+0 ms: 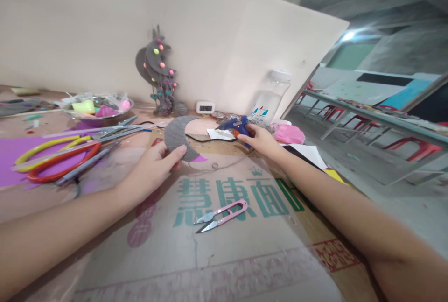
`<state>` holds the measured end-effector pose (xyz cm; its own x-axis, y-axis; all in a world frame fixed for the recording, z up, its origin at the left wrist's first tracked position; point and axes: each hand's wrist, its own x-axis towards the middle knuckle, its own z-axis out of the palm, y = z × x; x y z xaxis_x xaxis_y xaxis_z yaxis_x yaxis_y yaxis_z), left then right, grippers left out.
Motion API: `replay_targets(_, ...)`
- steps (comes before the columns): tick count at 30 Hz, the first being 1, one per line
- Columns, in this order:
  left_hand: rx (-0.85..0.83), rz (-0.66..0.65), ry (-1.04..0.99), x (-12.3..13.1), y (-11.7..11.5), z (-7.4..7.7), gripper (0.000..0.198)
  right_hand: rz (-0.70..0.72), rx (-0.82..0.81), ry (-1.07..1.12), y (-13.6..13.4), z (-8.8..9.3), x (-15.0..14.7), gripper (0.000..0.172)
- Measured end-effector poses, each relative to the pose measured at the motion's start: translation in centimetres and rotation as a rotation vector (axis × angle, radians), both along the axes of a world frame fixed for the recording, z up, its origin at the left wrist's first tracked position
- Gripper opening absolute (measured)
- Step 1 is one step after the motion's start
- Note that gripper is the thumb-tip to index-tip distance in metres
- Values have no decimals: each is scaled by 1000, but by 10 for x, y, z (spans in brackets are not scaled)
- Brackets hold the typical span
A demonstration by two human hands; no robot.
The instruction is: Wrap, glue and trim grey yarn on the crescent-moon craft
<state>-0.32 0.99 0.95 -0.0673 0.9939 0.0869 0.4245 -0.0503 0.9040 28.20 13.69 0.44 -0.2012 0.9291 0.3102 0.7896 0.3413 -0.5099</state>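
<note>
My left hand [154,166] grips a crescent shape wrapped in grey yarn [177,136], thumb on its lower edge, holding it just above the cardboard sheet [224,246]. A loose strand of grey yarn [224,166] trails from it across the cardboard. My right hand [261,141] is closed round the handle of a blue glue gun [235,125] farther back, its nozzle pointing left toward the crescent. Pink thread snips [221,215] lie open on the cardboard between my forearms.
Red and yellow handled scissors [59,157] and grey strips lie at left on purple paper [14,162]. A metal bowl [96,110] of bright bits, a finished moon ornament [159,73] against the wall, a small clock [205,107], a plastic jar [271,96] and pink material [289,134] stand behind.
</note>
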Motion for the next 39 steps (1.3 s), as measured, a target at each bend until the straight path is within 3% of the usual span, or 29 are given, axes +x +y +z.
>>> replay_targets(8, 18, 6, -70, 0, -1, -1, 34, -91, 9, 215, -1, -7, -2, 36)
replay_targets(13, 7, 16, -96, -1, 2, -4, 36, -70, 22, 319, -16, 14, -9, 34)
replay_targets(17, -8, 5, -137, -1, 4, -5, 37, 70, 30, 415, -48, 28, -26, 31)
replay_targets(25, -49, -22, -263, -2, 3, -3, 30, 221, -7, 348, -99, 11, -52, 22)
replay_targets(31, -52, -23, -322, -2, 6, -5, 25, 403, -103, 289, -107, 15, -50, 22)
replay_targets(39, -31, -32, -348, -3, 7, -9, 25, 362, -104, 242, -106, 10, -50, 23)
